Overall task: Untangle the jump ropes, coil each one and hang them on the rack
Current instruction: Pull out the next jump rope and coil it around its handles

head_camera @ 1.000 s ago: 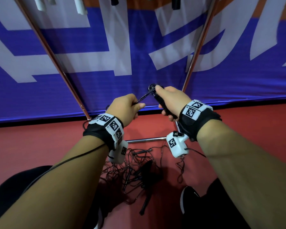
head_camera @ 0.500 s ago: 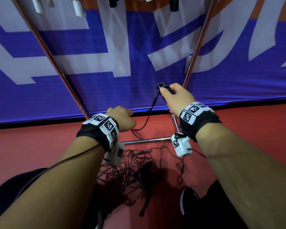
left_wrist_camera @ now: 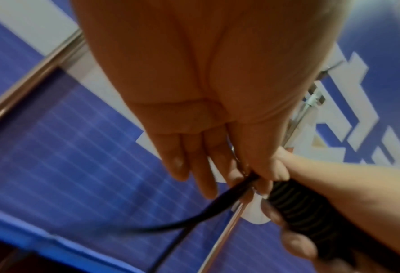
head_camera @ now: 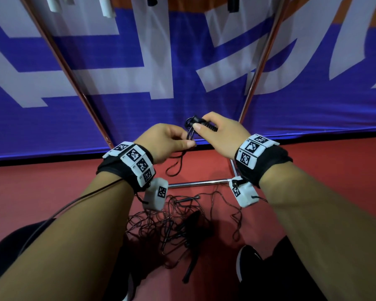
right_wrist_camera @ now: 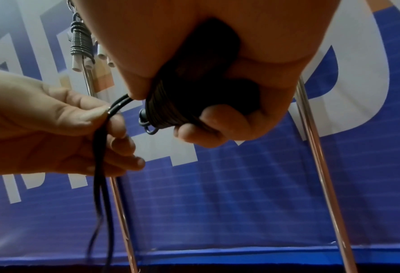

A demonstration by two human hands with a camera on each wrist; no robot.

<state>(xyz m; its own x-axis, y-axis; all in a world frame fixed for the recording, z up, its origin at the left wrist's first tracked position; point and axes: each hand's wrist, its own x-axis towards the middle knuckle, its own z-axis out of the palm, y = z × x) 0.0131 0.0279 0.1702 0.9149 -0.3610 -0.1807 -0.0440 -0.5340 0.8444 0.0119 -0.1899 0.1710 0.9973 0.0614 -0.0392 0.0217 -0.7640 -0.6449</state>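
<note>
Just left of the right hand (head_camera: 223,135), which grips the black ribbed handle (head_camera: 206,125), the left hand (head_camera: 165,142) pinches its doubled cord (right_wrist_camera: 114,107).

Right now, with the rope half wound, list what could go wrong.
1. The cord runs down into the tangle on the floor; pulling may tighten knots.
2. The left hand only pinches the cord; it could slip.
3. The coils on the handle may loosen if the right hand relaxes.
</note>
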